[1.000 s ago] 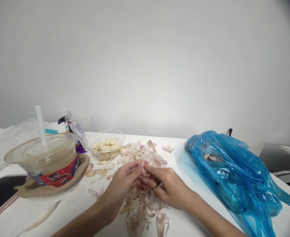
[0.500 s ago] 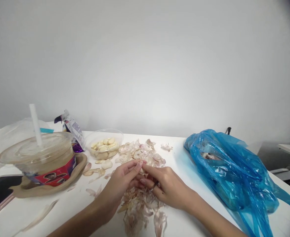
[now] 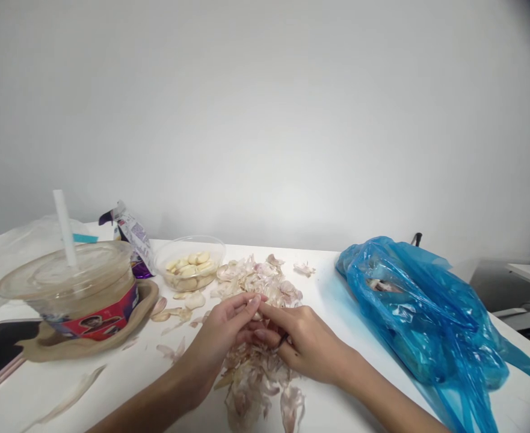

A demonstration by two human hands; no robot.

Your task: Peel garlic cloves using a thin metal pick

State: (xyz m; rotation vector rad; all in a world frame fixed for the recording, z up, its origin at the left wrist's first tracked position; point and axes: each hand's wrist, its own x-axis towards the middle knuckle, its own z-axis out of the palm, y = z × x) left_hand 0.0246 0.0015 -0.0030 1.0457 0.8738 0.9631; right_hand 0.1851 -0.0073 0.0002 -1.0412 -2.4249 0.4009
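My left hand [image 3: 228, 328] and my right hand [image 3: 298, 334] meet at their fingertips over a heap of garlic skins [image 3: 255, 391]. Thumbs and index fingers pinch together on what seems to be a garlic clove, almost wholly covered by the fingers. A dark ring sits on a right-hand finger. Just beyond the hands, more papery skins [image 3: 265, 279] lie piled. Behind and to the left is a clear plastic bowl [image 3: 222, 255] holding peeled garlic cloves [image 3: 192, 264]. Loose cloves [image 3: 195, 299] and bits of skin lie in front of the bowl.
On the left, a lidded drink cup [image 3: 93, 300] with a white straw sits in a brown holder, beside a dark phone-like device [image 3: 3, 349]. A purple wrapper [image 3: 133, 240] stands behind. At right lies a blue plastic bag [image 3: 422, 313]. A wall backs the white table [image 3: 332, 397].
The fingers have shifted very slightly against each other, with the right fingertips a little more closed. Everything else stays in place.
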